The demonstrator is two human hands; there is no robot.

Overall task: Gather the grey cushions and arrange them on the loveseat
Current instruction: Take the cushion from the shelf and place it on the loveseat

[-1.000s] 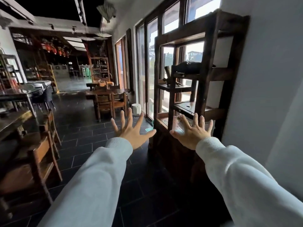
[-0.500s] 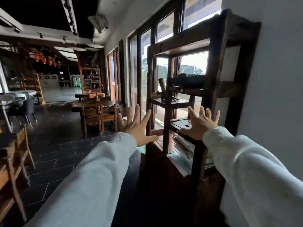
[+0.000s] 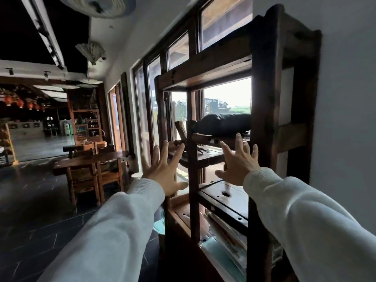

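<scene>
Dark wooden shelf unit [image 3: 262, 123] against the white wall: a dark cushion [image 3: 223, 124] lies flat on an upper shelf, long axis running left-right along the board, right end cut off behind the upright post; lower shelves hold papers or flat items, too dim to make out. Left hand [image 3: 162, 169] and right hand [image 3: 238, 161], fingers spread wide and empty, are raised just below the cushion, not touching it.

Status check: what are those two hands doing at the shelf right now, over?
Left hand and right hand open, empty, raised toward the wooden shelf unit. Dark cushion on a shelf, untouched. Shelf post between the hands.
</scene>
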